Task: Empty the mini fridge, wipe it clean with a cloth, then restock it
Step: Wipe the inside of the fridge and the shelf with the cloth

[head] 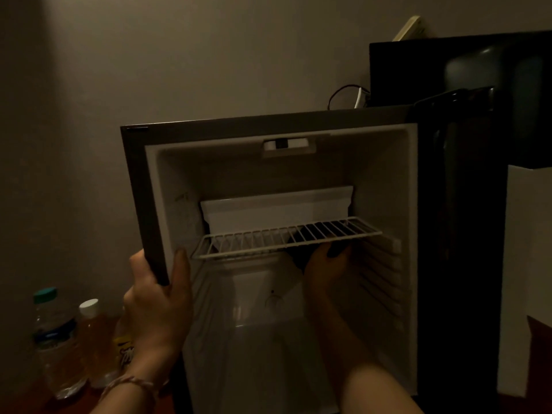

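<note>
Your left hand (158,297) grips the mini fridge (373,294) left front edge. Right hand (325,264) holds a dark cloth (310,237) against the wire shelf (254,239) underside; below is open.

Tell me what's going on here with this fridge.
A person is cleaning an emptied white-lined mini fridge. The left hand grips its front left edge, while the right hand holds a dark cloth under the white wire shelf. Three plastic bottles stand outside, to the left.
</note>
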